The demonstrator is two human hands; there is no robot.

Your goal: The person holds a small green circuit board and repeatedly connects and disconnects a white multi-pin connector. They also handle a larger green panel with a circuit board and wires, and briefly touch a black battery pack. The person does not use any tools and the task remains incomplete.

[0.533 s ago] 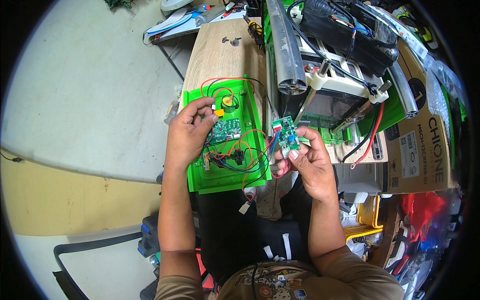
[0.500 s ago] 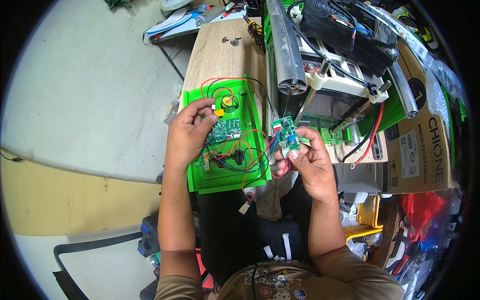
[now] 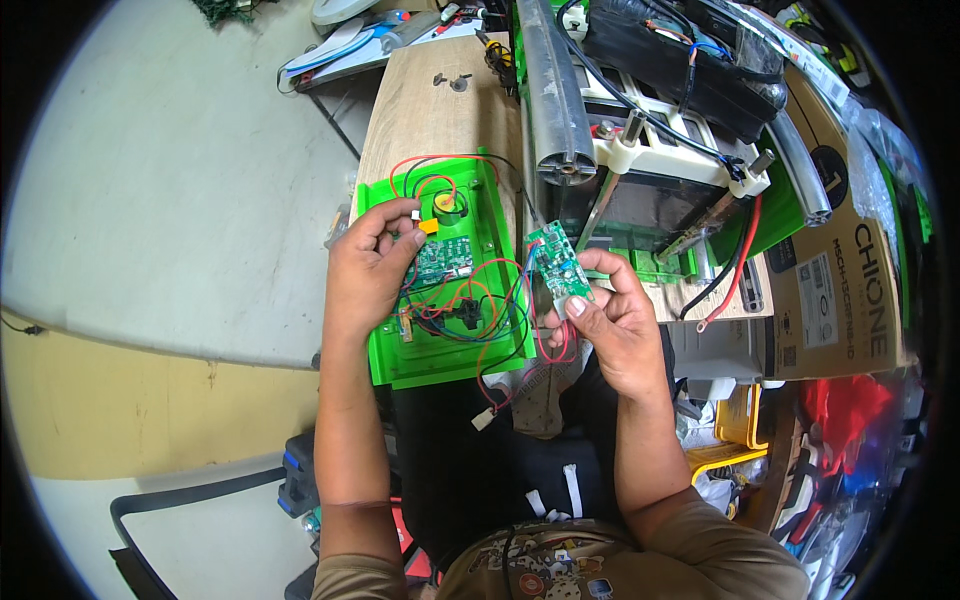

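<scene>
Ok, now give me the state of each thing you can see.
Left hand: curled beside an orange tab, exact grip unclear
Right hand: gripping a circuit board
Held circuit board: tilted, wired
Green tray: open side up
Tray's circuit board: partly hidden
White connector: dangling, unplugged
Red cable: lug end loose

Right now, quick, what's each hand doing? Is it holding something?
Left hand: closed, seemingly pinching a small yellow piece.
Right hand: closed, holding a green circuit board.
</scene>
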